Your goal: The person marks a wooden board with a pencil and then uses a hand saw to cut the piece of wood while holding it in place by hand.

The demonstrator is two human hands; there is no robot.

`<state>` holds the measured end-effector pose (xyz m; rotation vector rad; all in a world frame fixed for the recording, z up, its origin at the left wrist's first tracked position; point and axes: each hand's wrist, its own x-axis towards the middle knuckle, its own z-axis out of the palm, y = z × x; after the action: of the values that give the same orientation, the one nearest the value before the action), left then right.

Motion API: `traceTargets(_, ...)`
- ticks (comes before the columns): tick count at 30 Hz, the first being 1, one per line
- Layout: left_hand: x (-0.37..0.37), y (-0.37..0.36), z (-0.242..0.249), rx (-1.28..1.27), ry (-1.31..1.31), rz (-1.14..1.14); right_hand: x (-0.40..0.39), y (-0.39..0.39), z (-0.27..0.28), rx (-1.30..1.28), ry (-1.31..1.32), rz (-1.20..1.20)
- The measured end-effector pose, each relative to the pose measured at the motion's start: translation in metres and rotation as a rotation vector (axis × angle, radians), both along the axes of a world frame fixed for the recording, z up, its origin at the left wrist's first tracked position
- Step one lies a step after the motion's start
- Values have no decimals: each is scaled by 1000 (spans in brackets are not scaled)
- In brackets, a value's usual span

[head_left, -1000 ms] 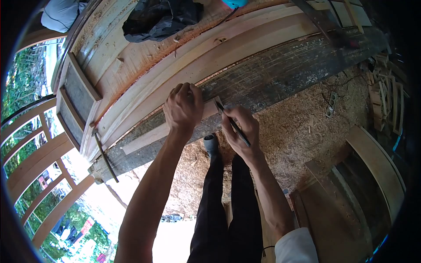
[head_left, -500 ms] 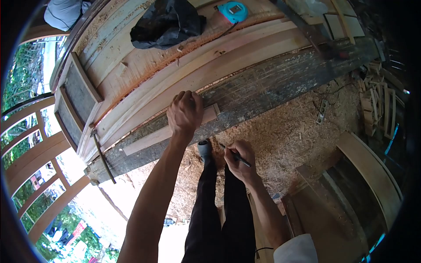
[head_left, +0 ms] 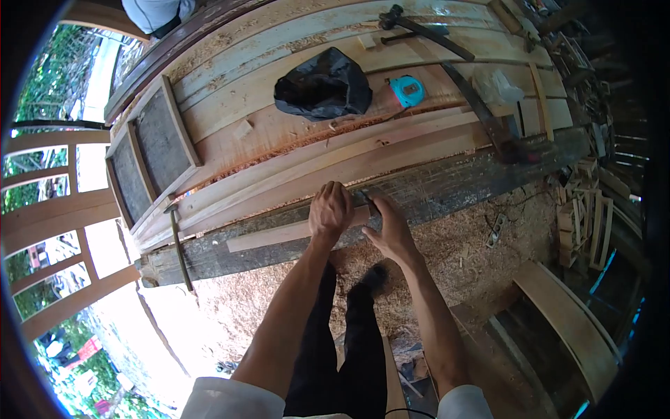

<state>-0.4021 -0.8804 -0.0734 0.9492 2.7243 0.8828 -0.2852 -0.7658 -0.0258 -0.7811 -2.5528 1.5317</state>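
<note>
My left hand is closed with its knuckles up, gripping a short light wooden strip that lies on the dark weathered beam. Just to its right, my right hand holds a dark pen between the fingers near the strip's right end, with the thumb spread out below. The pen's tip is too small to make out.
Beyond the beam lie long planks, a black bag, a blue tape measure, a saw and a hammer. Another hammer rests at left. Wood shavings cover the ground; a person is at top left.
The view has shifted, showing more of the planks. My right hand has risen from below the beam to the strip's right end with the pen. My left hand still grips the strip.
</note>
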Motion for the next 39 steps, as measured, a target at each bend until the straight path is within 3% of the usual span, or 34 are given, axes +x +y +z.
traceTargets(1, -1, -3, -9, 3, 31, -34, -7, -3, -6, 188, 147, 76)
traceTargets(2, -2, -4, -16, 6, 64, -67, -11, -4, -10, 199, 151, 87)
traceTargets(4, 0, -7, -27, -4, 87, -71, -12, -5, -13, 53, -159, 140)
traceTargets(7, -5, -19, -20, 90, 219, -80, -11, -10, -15, 125, -191, 153)
traceTargets(9, -18, -34, -10, 356, -339, 27, -13, -15, -15, 147, -183, 143)
traceTargets(11, -40, -80, 24, 107, -169, -227, -10, -18, -17, 151, -208, 158)
traceTargets(13, -54, -136, 41, 23, -44, -312, -12, -18, -15, 344, -136, 246)
traceTargets(15, -57, -194, 35, -224, -53, -397, -19, -18, -4, 337, -156, 294)
traceTargets(17, -57, -226, 3, -283, -88, -446, -28, -20, 3, 344, -183, 348)
traceTargets(18, -67, -228, 9, -335, -125, -516, -39, -19, 7, 346, -181, 358)
traceTargets(21, -90, -230, 24, -235, -119, -420, -62, -19, 25, 382, -254, 408)
traceTargets(24, -141, -225, 30, -280, -170, -313, -126, -15, 35, 445, -128, 370)
traceTargets(27, -213, -220, 3, -105, -1, -240, -199, -15, 36, 516, 22, 342)
traceTargets(30, -282, -204, -1, -182, 95, -254, -239, -7, -9, 513, -106, 323)
traceTargets(36, -305, -194, -7, -241, 96, -261, -249, -19, -52, 550, -230, 313)
traceTargets(39, -295, -187, 0, -201, 103, -230, -232, -29, -48, 501, 0, 212)
